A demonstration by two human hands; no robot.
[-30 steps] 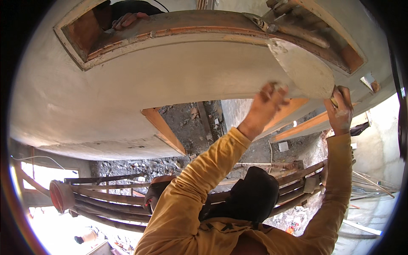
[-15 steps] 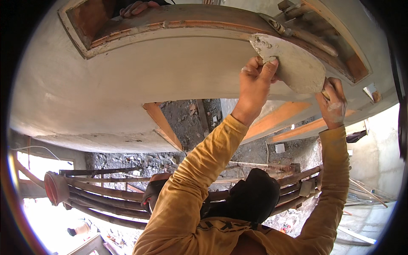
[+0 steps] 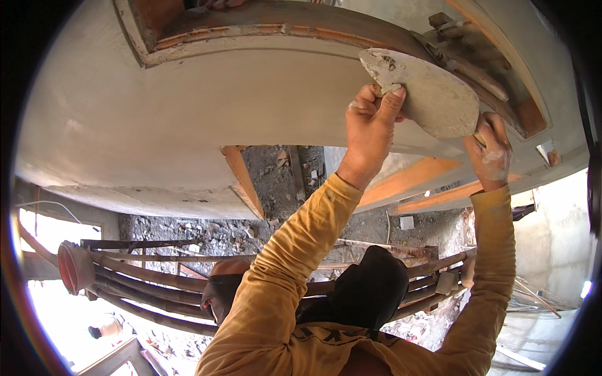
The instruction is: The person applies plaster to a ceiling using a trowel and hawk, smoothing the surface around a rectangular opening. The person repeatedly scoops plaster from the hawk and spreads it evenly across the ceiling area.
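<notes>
A pointed trowel (image 3: 439, 100), its blade smeared with grey mortar, is held up against the plastered wall below the window-like opening. My right hand (image 3: 489, 147) is closed round its handle at the right end of the blade. At the blade's left edge my left hand (image 3: 371, 128) is closed in a pinch, the thumb beside a small lump of mortar (image 3: 391, 89). What sits between those fingers is mostly hidden. Rougher mortar clings to the blade's pointed left end.
A wooden-framed opening (image 3: 147, 53) runs along the top, with a wooden-handled tool (image 3: 480, 80) on its sill. Another person's hand (image 3: 226, 3) shows at the upper edge. Below are bamboo poles (image 3: 150, 282), a reddish bucket (image 3: 74, 268) and rubble ground (image 3: 163, 229).
The view has shifted slightly, so the opening sits higher and further right. My left hand and the trowel's pointed end have moved slightly left. Both hands keep their closed hold.
</notes>
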